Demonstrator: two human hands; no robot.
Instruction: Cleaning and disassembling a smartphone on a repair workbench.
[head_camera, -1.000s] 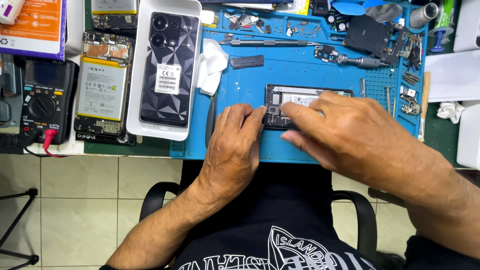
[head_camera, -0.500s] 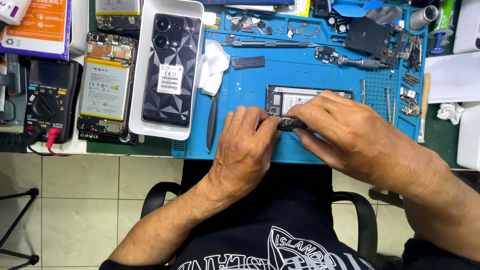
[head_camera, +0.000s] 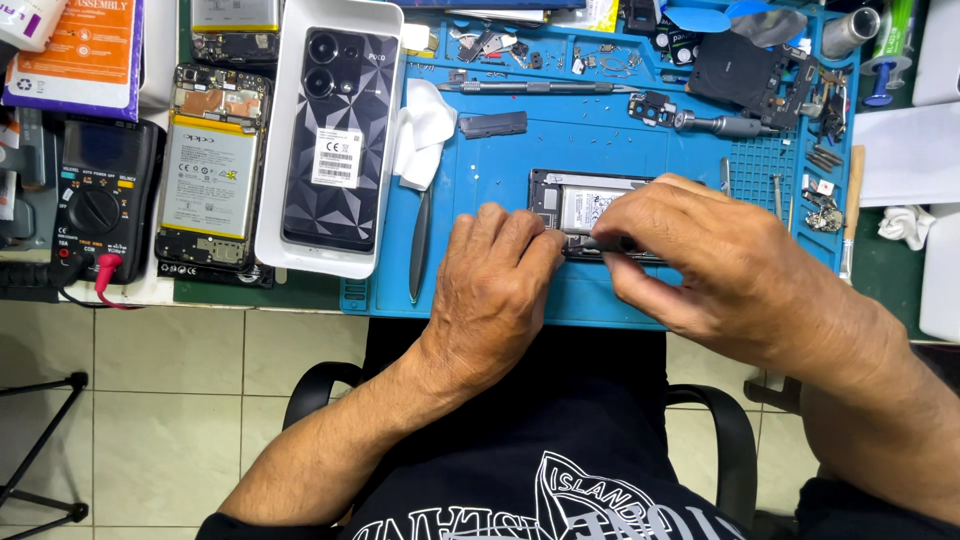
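Head view: the left hand (head_camera: 495, 290) is pressing flat, steadying the opened phone (head_camera: 580, 205) at mid-mat (head_camera: 500, 160). The right hand (head_camera: 720, 265) is pinching a thin tool (head_camera: 600, 243) along its near edge, seemingly prying; continuing needs gentle, steady leverage.

Both arms bare from the elbows down, no watch, rings or gloves afaict. Left hand (head_camera: 495, 290) and right hand (head_camera: 725, 275) have short plain nails, knuckles w/ visible creases, veins showing on the backs. Lower middle of the frame: black t-shirt (head_camera: 560, 490) w/ white outlined print across the chest, curved lettering plus line art. Dark sleeve edge at bottom left and bottom right corners.
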